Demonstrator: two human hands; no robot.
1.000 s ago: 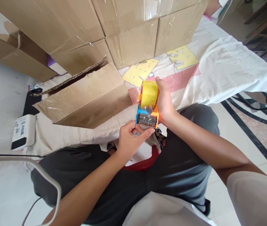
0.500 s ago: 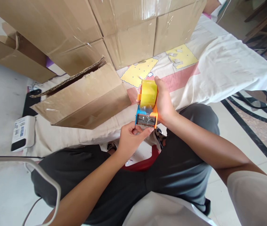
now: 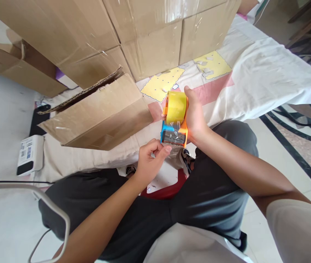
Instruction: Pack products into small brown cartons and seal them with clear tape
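Observation:
My right hand grips an orange and blue tape dispenser loaded with a yellowish roll of tape, held above my lap. Just below the dispenser's mouth, my left hand pinches the loose clear end of the tape between thumb and fingers. A flat, folded cardboard box lies on the cloth to the left of the dispenser.
Taped cardboard boxes are stacked at the back on a white and pink cloth. A white and black device lies on the floor at left, with a cable curving past. My knees in dark trousers fill the foreground.
The dispenser has shifted slightly right and up. My left hand's fingers have curled down from the dispenser's mouth, pinching the tape end a little lower.

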